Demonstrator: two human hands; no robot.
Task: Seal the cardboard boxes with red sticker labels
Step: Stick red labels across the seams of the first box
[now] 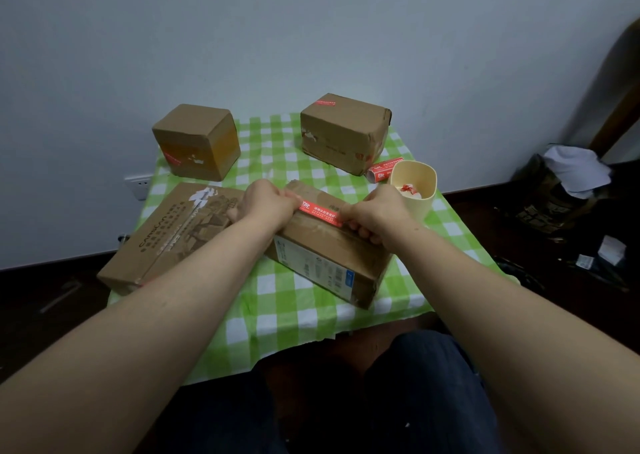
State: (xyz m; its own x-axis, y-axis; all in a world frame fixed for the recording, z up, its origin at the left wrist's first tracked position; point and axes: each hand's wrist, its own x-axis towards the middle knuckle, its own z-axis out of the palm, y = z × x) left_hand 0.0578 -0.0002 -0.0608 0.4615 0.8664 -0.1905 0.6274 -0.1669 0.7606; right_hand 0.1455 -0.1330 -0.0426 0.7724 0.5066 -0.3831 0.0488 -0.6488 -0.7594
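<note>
A long cardboard box [325, 256] lies in the middle of the green checked table [298, 301]. Across its top stretches a red sticker label [320, 212] with white print. My left hand [266, 204] pinches the label's left end, and my right hand [377, 214] pinches its right end; both hold it taut on or just above the box top. A flat printed box [169, 235] lies to the left. Two cube-like boxes stand at the back, one at the left [197, 141] and one at the right [343, 131], each bearing red labels.
A cream cup [414, 186] with crumpled paper scraps stands right of my right hand. A red roll of labels [384, 169] lies behind it. A dark bag [557, 190] and litter sit on the floor at the right. My knees are below the table's near edge.
</note>
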